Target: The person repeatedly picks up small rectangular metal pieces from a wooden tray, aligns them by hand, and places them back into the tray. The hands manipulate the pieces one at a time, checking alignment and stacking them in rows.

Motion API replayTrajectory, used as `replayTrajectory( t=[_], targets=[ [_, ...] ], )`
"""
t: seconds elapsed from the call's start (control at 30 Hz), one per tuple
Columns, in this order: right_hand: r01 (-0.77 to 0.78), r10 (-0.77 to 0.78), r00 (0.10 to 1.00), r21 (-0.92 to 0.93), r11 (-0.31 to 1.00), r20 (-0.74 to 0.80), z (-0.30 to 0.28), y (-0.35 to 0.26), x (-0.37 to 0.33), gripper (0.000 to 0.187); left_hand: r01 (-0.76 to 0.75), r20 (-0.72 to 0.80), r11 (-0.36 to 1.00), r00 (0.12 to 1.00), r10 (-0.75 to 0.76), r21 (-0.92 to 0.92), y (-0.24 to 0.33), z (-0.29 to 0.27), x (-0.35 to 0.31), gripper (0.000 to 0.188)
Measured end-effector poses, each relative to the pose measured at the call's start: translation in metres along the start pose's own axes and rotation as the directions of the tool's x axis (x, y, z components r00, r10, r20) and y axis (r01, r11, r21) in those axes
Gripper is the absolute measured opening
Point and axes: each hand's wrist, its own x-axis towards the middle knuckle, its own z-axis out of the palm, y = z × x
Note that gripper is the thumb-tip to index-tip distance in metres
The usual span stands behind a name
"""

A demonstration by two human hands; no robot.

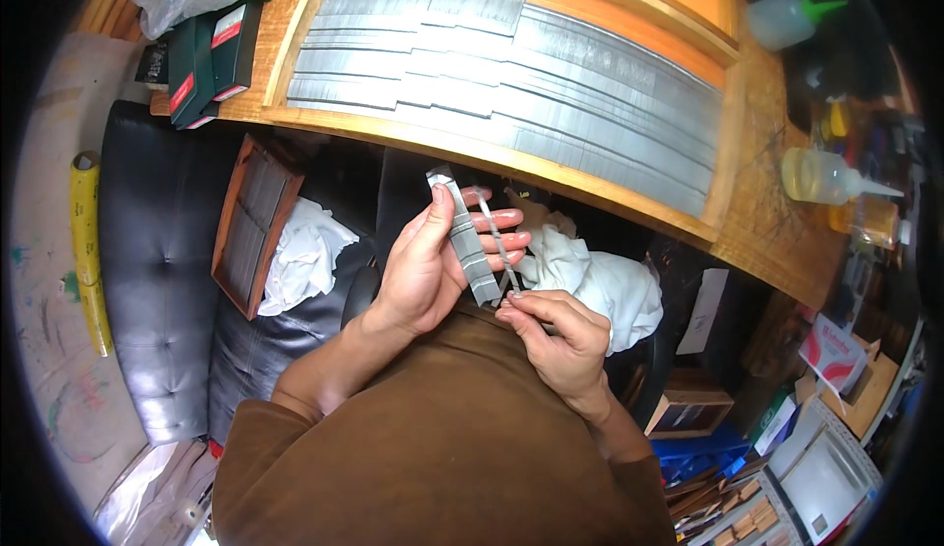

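My left hand [418,266] is raised in front of my brown shirt, palm up. Its thumb presses a narrow grey bundle of flat metal strips [472,251] against the palm, and the fingers extend beyond it. A single thin metal strip [495,229] runs across those fingers, beside the bundle. Its lower end is pinched between the thumb and fingertips of my right hand [570,334]. Just beyond my hands, a wooden tray [472,143] is packed with rows of similar thin grey metal strips [610,89].
White cloths [595,280] lie right of my hands. A framed box of strips [258,221] leans on the black padded seat [152,280] at left. Squeeze bottles [821,177] stand at the right, and dark green boxes [234,54] beside the tray's left end.
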Motion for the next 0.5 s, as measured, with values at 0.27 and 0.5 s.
replayTrajectory(
  t=[0.27,0.5],
  targets=[
    [0.112,-0.094,0.983,-0.11,0.988,0.158,-0.008,-0.006,0.013,0.021,0.018,0.017,0.998,1.0,-0.019,0.06,-0.008,0.002,-0.002,0.045],
    [0.092,-0.08,0.945,-0.024,0.995,0.316,-0.018,-0.006,0.016,0.024,0.114,0.086,0.993,0.99,-0.11,-0.036,-0.007,0.0,-0.004,0.042]
  ],
)
